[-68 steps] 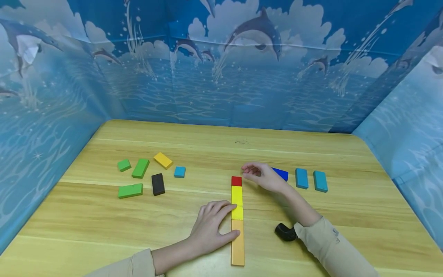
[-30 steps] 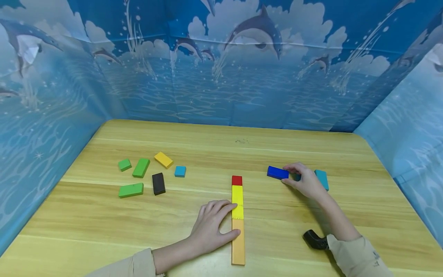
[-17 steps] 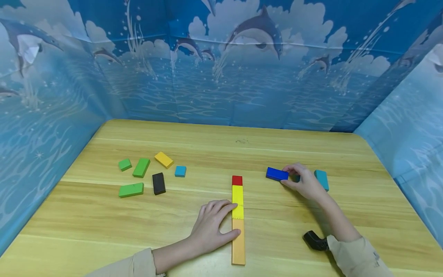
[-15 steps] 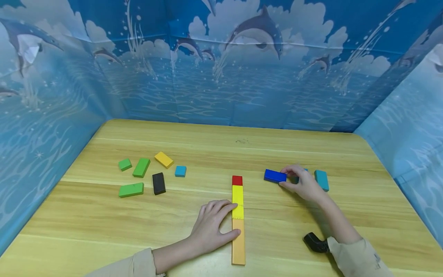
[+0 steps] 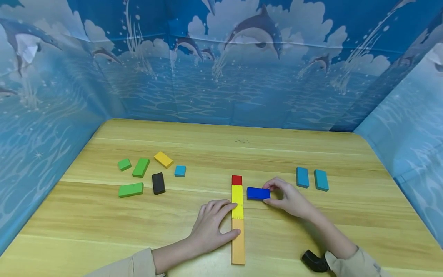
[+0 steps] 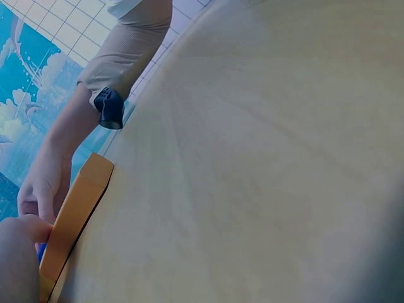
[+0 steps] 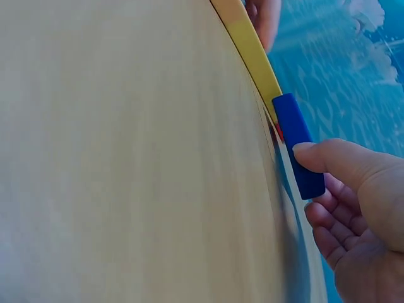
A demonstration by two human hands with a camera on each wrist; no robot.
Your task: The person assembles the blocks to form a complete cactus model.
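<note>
Pinching blue block (image 5: 257, 193) — right hand (image 5: 287, 198), outstretched (angled leftward)

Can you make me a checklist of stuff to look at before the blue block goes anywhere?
1. Right hand pinching the blue block: ok.
2. Left hand touching the row: ok.
3. Red block, yellow section and orange block in one straight line: ok.
4. Nothing standing between the blue block and the row: ok, just a narrow gap in the head view.
5. Blue block pointing the same way as the row: not ok, it's crosswise.
6. Blue block flat on the table: cannot tell.
</note>
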